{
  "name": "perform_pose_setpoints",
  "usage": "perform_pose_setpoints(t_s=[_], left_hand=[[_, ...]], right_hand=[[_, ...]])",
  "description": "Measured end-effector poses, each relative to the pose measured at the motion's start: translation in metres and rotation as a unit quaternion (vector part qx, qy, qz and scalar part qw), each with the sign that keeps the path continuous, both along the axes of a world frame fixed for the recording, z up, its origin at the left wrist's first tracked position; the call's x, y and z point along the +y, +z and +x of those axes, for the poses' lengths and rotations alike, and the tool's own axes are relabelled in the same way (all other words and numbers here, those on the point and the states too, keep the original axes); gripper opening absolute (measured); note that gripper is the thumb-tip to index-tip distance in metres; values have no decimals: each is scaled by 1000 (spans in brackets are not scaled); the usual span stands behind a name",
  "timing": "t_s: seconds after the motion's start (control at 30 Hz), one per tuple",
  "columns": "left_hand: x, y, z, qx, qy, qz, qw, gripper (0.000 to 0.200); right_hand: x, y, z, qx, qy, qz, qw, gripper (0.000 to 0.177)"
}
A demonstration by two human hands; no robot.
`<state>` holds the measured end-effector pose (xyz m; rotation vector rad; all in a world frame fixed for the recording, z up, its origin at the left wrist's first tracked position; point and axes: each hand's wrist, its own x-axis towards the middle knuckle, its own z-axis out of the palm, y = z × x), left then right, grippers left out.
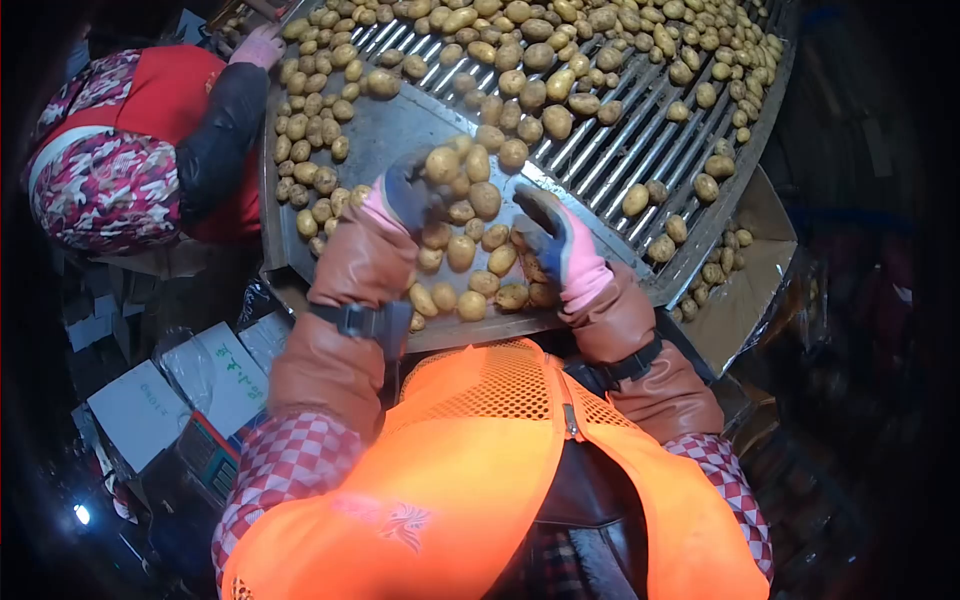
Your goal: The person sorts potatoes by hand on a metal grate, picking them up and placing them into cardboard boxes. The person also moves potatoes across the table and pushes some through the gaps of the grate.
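Note:
Several potatoes [461, 252] lie on the metal tray between my two hands, with more of them piled toward the tray's near edge. My left hand [408, 198], in a pink and dark blue glove, is at the left side of this group; its fingers are blurred and partly behind potatoes. On the right, my right hand [553, 232] wears a matching glove. Its fingers are apart and curve toward the potatoes, and its palm side faces them with nothing held. Bare metal of the tray [405, 125] shows beyond my left hand.
A slatted metal grate [600, 170] carrying many potatoes extends away at the upper right. A person in a red apron [170, 90] works at the left edge with a pink-gloved hand [262, 47]. A cardboard box [750, 275] with potatoes stands at right; white cartons [140, 412] lie lower left.

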<state>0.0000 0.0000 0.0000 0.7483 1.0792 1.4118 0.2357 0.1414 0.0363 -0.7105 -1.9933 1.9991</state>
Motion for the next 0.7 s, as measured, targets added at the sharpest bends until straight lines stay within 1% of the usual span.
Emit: perform_pose_setpoints(t_s=[0.03, 0.07, 0.1, 0.13, 0.17, 0.2, 0.23, 0.3, 0.33, 0.37, 0.4, 0.43, 0.47, 0.5, 0.53, 0.57, 0.6, 0.63, 0.67, 0.7], left_hand=[[1, 13, 21, 25, 58, -10, 998, 66], [2, 28, 39, 50, 115, -20, 992, 66], [25, 41, 52, 44, 111, -2, 993, 66], [25, 64, 65, 141, 112, 1, 984, 62], [25, 76, 78, 235, 112, 1, 965, 58], [24, 68, 94, 291, 161, 54, 942, 51], [16, 60, 103, 284, 157, 48, 945, 51], [6, 44, 114, 147, 84, 14, 985, 48], [13, 41, 112, -156, 28, 7, 987, 40], [19, 39, 111, -154, 21, 16, 988, 40], [26, 50, 114, 90, 23, 95, 991, 32], [26, 63, 120, 319, 25, 161, 934, 24], [21, 75, 131, 287, 54, 111, 950, 22], [21, 75, 136, 284, 50, 117, 950, 22], [19, 75, 139, 98, 39, 65, 992, 29], [18, 73, 141, -89, 25, 12, 996, 36], [16, 67, 142, -207, 41, -9, 977, 41], [19, 67, 146, -207, 38, -7, 978, 41], [21, 69, 151, -177, 57, -45, 981, 42], [22, 71, 154, -144, 75, -83, 983, 42]], right_hand=[[-9, 0, -5, 13, -32, 84, 996, 54], [-16, 26, -8, 52, -58, 174, 982, 56], [5, 17, -20, 78, -66, 271, 957, 57], [4, 28, -24, 75, -70, 276, 956, 57], [1, 39, -27, 71, -74, 278, 955, 57], [-5, 35, -27, 42, -86, 308, 947, 49], [-10, 36, -22, 33, -87, 302, 949, 49], [-13, 37, -12, -40, -84, 181, 979, 39], [-7, 26, -11, -15, -86, 208, 974, 29], [-5, 13, -9, -13, -92, 217, 972, 29], [-7, -1, -5, 10, -88, 164, 982, 27], [-12, 0, 1, 24, -82, 102, 991, 26], [-13, 3, 10, 15, -100, 177, 979, 24], [-11, 3, 12, 12, -105, 182, 978, 24], [-13, 0, 13, 12, -119, 157, 980, 25], [-14, -4, 13, 15, -132, 135, 982, 25], [-14, -21, 13, 9, -141, 107, 984, 19], [-14, -34, 12, 8, -143, 110, 984, 19], [-16, -47, 14, -2, -189, -83, 978, 16], [-16, -53, 15, -9, -229, -273, 935, 14]])
